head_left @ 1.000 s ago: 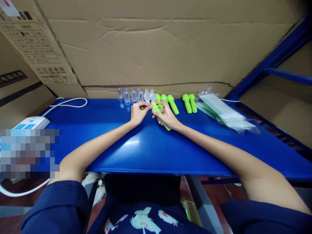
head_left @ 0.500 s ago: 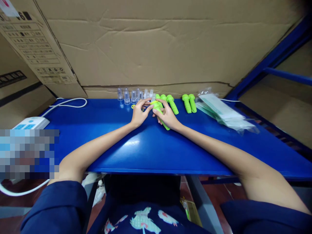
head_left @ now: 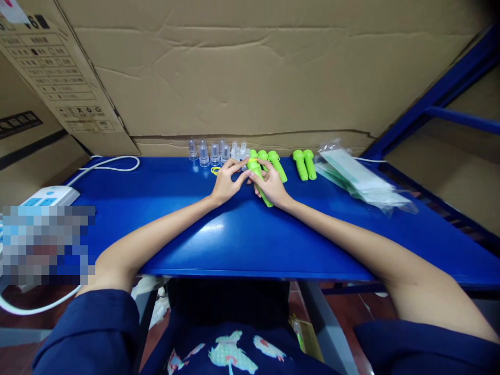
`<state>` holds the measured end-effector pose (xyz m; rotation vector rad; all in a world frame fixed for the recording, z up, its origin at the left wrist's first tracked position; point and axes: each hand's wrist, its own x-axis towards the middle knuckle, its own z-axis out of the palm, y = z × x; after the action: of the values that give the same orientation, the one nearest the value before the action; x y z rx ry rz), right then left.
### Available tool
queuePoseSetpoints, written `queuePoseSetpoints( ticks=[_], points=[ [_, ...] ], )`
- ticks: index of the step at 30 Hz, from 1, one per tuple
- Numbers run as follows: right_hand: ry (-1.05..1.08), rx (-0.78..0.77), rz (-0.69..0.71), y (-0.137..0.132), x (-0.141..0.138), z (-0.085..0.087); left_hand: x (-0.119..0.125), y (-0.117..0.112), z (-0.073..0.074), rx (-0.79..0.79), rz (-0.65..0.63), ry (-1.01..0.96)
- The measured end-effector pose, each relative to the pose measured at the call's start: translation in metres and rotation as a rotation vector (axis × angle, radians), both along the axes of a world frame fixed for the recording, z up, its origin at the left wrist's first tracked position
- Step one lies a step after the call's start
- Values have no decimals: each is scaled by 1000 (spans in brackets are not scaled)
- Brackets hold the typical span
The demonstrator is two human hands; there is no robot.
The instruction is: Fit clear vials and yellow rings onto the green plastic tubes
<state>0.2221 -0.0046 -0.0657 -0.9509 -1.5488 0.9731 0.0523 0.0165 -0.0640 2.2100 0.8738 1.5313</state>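
Held in the R hand [head_left: 273, 186], green torch [head_left: 265, 198] slants toward the front; L hand [head_left: 225, 186] is at its head, but fingertips overlap, so can't tell if it pinches or just presses. L hand has shifted R in the last 0.5 s, baring more of the loose rings [head_left: 215, 170]; yellow ring [head_left: 253, 160] now lies across the head, so prob. at least partly on. Domes [head_left: 203, 156] & spare torches [head_left: 278, 169] crowd the far side vs. cardboard [head_left: 226, 78]. Open room: blue table [head_left: 203, 239], near side to front edge; bagged packets [head_left: 355, 172] limit far R.
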Motion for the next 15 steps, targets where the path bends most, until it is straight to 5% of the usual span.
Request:
queuePoseSetpoints(
  ticks=[15],
  points=[
    [36,-23,-6,0,0,-1,1,0,-6,103,40,85]
  ],
)
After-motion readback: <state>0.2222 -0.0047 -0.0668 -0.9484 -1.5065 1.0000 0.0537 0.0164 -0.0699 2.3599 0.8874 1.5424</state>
